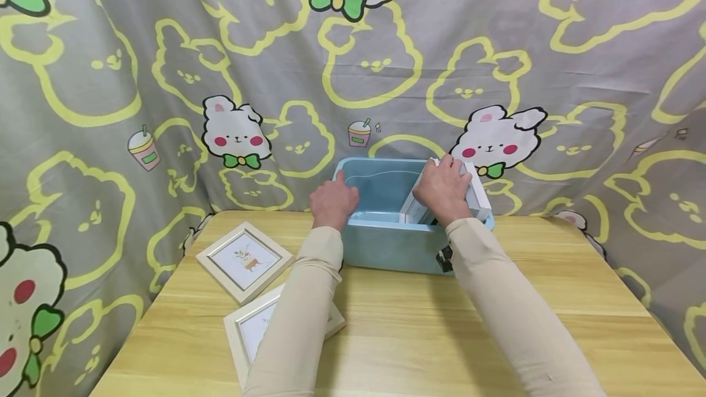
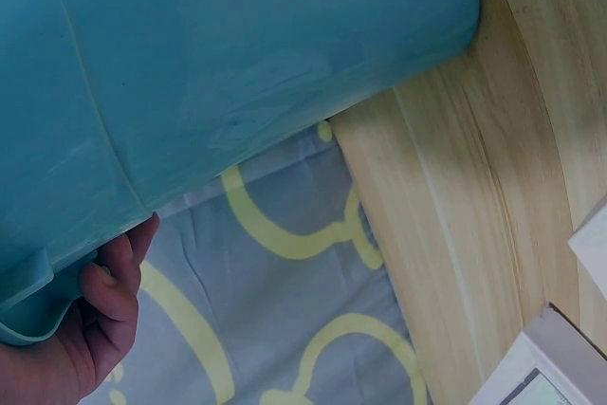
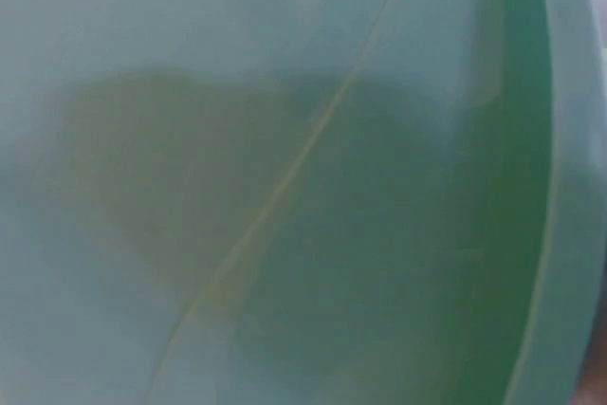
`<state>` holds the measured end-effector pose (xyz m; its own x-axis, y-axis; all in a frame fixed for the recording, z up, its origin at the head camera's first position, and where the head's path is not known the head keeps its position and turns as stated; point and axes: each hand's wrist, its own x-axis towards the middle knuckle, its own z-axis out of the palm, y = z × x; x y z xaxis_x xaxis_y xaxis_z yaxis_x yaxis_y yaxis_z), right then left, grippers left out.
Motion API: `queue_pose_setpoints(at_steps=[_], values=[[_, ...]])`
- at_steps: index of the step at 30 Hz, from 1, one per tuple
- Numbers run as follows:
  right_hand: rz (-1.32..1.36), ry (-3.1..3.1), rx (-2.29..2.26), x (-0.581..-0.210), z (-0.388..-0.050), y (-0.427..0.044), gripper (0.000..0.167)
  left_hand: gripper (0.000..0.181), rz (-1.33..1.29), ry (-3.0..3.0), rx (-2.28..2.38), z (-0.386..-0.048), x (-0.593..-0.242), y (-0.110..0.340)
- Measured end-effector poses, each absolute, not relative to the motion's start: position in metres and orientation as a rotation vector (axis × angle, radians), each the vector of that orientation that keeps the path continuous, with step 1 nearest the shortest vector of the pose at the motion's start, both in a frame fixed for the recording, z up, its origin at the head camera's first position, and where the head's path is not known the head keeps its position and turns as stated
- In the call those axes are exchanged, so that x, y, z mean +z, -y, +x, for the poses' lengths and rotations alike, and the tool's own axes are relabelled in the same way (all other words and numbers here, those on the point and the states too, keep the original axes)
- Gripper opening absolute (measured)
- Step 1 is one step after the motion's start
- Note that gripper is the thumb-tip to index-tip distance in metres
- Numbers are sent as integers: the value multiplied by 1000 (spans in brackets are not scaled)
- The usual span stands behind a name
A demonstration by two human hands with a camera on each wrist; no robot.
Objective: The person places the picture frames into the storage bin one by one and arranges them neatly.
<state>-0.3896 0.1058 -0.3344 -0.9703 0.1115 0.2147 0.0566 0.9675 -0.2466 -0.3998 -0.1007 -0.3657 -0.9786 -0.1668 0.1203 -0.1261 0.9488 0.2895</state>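
And here's the left grip (image 1: pixel 334 201), clamped on the left end of the blue bin (image 1: pixel 393 251), fingers tucked around its handle in the left wrist view! Over on the other side, the right grip (image 1: pixel 443 190) has its fingers bent over the top of a white frame (image 1: pixel 480 195), pinching it, and that frame sits tilted inside the bin's right half (how many are stacked there, I can't tell). The bin itself stands on the pale wood desk (image 1: pixel 397 336), close against the patterned curtain (image 1: pixel 380 84).

Now the lettering! On the desk at the left lies a light frame (image 1: pixel 244 262), its print showing a little plant in an orange-brown pot. Just nearer lies a second frame (image 1: pixel 252 331), half hidden under the left sleeve (image 1: pixel 300 317), with tiny dark marks on its print (could be writing, too small to read). The curtain gives us cartoon rabbits in green bows and pink cups wearing green labels, any words on them too small to make out. And the right wrist view? Nearly all blue bin wall, crossed by one thin pale line (image 3: pixel 285 184)!
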Motion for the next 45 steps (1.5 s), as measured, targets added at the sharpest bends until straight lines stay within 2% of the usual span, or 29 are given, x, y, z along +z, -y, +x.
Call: queue_pose_setpoints(at_steps=[8,22,28,45], values=[[-62,2834,392,-333,-381,-111,47,57,216,2958,-437,-399,-366,105],[78,2874,267,-342,-357,-122,82,57,223,2949,-425,-399,-369,112],[109,2849,287,-352,-345,-129,87,58,238,2958,-408,-398,-369,111],[-27,2590,576,-384,-320,-162,112,58,207,2949,-388,-397,-366,102]])
